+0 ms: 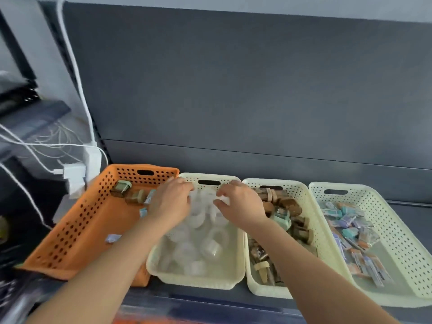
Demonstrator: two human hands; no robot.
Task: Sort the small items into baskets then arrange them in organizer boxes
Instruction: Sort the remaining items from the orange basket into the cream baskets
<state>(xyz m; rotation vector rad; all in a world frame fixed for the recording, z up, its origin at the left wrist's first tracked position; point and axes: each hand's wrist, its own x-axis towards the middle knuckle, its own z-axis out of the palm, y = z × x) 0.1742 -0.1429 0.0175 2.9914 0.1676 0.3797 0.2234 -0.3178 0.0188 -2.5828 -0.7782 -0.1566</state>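
- Dark back panel (233,90): fills the upper view behind the shelf.
- Orange basket (70,220): far left, tilted; near corner hidden by the left forearm. It holds a few green-and-brown pieces (121,188) and a small blue packet (113,238).
- Three cream baskets in a row, sides touching:
  - First cream basket (196,280): clear plastic pieces (210,244), blurred, shapes hard to make out.
  - Middle cream basket (264,291): brown items (289,206), partly covered by the right forearm.
  - Right cream basket (397,230): pastel packets (350,228), print unreadable.
- Left hand (171,202) and right hand (240,204): both over the far end of the first cream basket. Fingers bent down among the clear pieces, tips blurred. I cannot tell whether either grasps one.
- White charger (74,174): left of the orange basket, cables cut off by the edge.
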